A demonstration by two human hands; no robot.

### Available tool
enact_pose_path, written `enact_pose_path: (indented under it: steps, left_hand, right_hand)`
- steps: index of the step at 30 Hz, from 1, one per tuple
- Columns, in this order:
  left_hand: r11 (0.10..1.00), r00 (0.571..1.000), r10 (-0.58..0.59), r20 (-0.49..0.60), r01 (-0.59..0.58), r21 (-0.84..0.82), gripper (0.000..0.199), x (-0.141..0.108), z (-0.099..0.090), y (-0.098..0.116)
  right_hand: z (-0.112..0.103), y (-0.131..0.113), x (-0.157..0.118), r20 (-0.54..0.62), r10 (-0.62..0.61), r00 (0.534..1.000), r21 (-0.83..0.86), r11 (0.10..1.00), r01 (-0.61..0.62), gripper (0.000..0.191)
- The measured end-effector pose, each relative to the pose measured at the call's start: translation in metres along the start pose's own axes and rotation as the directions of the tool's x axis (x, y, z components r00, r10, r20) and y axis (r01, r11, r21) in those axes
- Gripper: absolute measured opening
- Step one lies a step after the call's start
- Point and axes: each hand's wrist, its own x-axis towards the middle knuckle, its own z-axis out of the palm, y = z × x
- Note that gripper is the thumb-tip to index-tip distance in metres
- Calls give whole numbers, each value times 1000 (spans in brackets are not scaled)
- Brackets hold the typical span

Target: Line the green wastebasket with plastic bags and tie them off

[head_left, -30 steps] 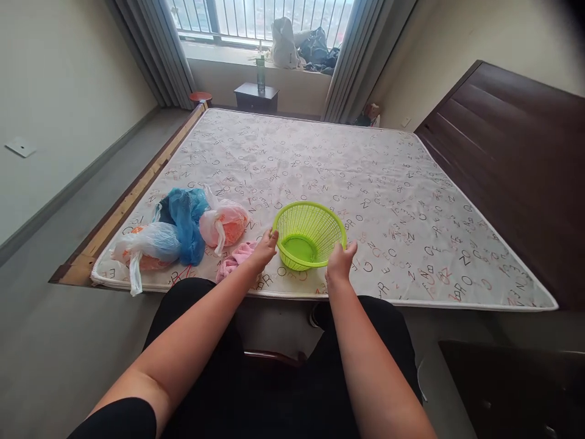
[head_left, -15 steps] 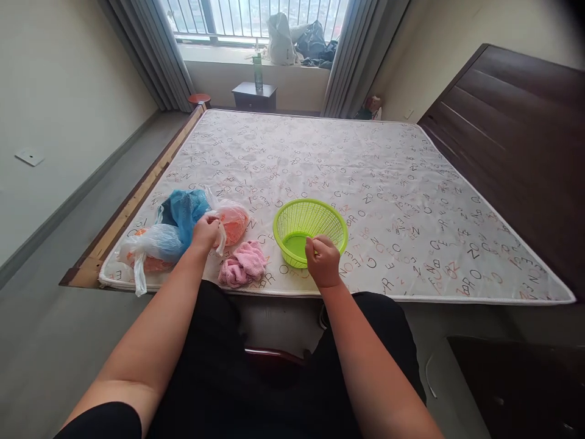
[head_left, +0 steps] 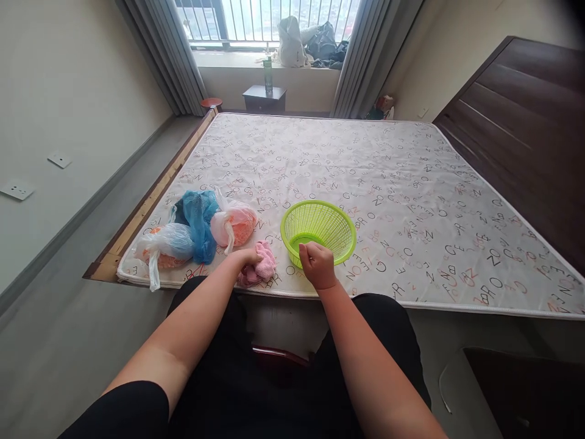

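My left hand (head_left: 249, 257) is closed on a crumpled pink towel (head_left: 265, 263) near the mattress's front edge; its fingertips are partly hidden by the cloth. Curled into a fist, my right hand (head_left: 318, 266) covers part of the near rim of a bright green plastic basket (head_left: 343, 235). The fist hides whatever it may hold. No contents show in the visible part of the basket. Left of the towel lie a tied bag with pinkish-orange contents (head_left: 241, 222), a blue plastic bag (head_left: 201, 222) and another knotted clear bag (head_left: 170, 241).
The letter-printed mattress (head_left: 388, 177) spreads out ahead, with a wooden bed rail (head_left: 150, 198) on its left and a dark headboard (head_left: 516, 110) on its right. Beyond it, a small nightstand (head_left: 264, 97) carries a green bottle (head_left: 267, 76). Bags (head_left: 292, 46) rest on the windowsill.
My left hand has left the knotted handle of the pinkish-orange bag and come down right and nearer onto the towel. My right fist stays by the basket. The view has shifted slightly left.
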Motion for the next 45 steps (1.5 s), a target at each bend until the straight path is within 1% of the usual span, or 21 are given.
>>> enact_pose_path:
  steps: [4, 8, 10, 12, 14, 18, 19, 20, 22, 24, 25, 26, 28, 31, 32, 33, 35, 38, 40, 42, 45]
  left_hand:
    - [999, 997, 39, 69, -40, 22, 56, 2, 9, 12]
    - [969, 969, 234, 83, -225, -106, 63, -3, 14, 23]
    - [943, 944, 330, -12, -330, -54, 57, -6, 9, 27]
    - [928, 905, 373, -206, -358, 107, 41, -9, -5, 28]
    - [925, 808, 378, -451, -313, 215, 32, -10, -27, 25]
    - [945, 477, 316, -821, -232, 229, 39, -6, -77, 3]
    - [956, 425, 282, -860, -204, 212, 47, -4, -87, -5]
    - [969, 414, 236, -879, -171, 180, 57, -2, -94, -13]
    - [990, 498, 129, -858, -112, 84, 73, 3, -103, -26]
    - [997, 622, 51, -781, -82, -1, 69, 6, -107, -35]
    - [996, 650, 41, -759, -90, -23, 60, 4, -109, -36]
    - [993, 642, 53, -764, -115, -27, 52, 1, -110, -35]
    - [980, 521, 116, -845, -199, 12, 42, -14, -110, -29]
    - [930, 256, 245, -935, -336, 151, 35, -56, -97, -15]
    - [907, 200, 290, -936, -369, 203, 33, -73, -88, -11]
    - [887, 174, 336, -926, -389, 249, 31, -91, -76, -8]
    - [841, 177, 429, -886, -435, 320, 27, -124, -46, -4]
    - [749, 253, 580, -775, -539, 385, 22, -160, -5, -7]
    - [728, 297, 616, -729, -568, 384, 20, -173, 9, -14]
    - [781, 326, 546, -772, -531, 328, 19, -179, 9, -24]
    - [871, 330, 321, -888, -472, 139, 17, -180, -9, -44]
  right_hand:
    - [1, 1, 1, -6, 19, 1000, 29, 999, -18, 44]
    - [1, 2, 4, -28, 43, 999, 24, 999, -42, 45]
    - [0, 2, 4, -32, 51, 998, 28, 998, -50, 46]
    - [0, 3, 5, -35, 58, 998, 37, 998, -57, 46]
    - [-1, 3, 4, -37, 65, 997, 43, 997, -63, 47]
    - [0, 6, 3, -39, 82, 996, 50, 996, -80, 47]
    - [0, 7, 3, -40, 84, 996, 53, 995, -81, 47]
    - [1, 8, 3, -42, 83, 996, 56, 995, -81, 47]
    - [1, 8, 3, -48, 77, 996, 58, 996, -74, 47]
    - [2, 6, 2, -49, 61, 997, 54, 997, -59, 47]
    - [2, 4, 2, -44, 49, 998, 51, 998, -47, 47]
    - [2, 1, 2, -31, 35, 999, 46, 998, -34, 47]
    - [3, -7, 2, 16, 3, 1000, 36, 999, -3, 47]
    - [8, -22, 1, 104, -32, 994, 51, 998, 27, 45]
    - [11, -28, 1, 135, -39, 990, 74, 997, 29, 40]
    - [15, -34, 0, 165, -41, 985, 99, 995, 25, 34]
    - [26, -46, -2, 227, -29, 974, 122, 993, 2, 25]
    - [42, -59, -7, 335, 21, 942, 41, 998, -37, 46]
    - [48, -62, -11, 431, 25, 902, -10, 1000, -23, 44]
    - [50, -62, -12, 490, 27, 872, -35, 999, -12, 28]
    - [44, -57, -8, 462, 99, 881, -76, 994, -72, 16]
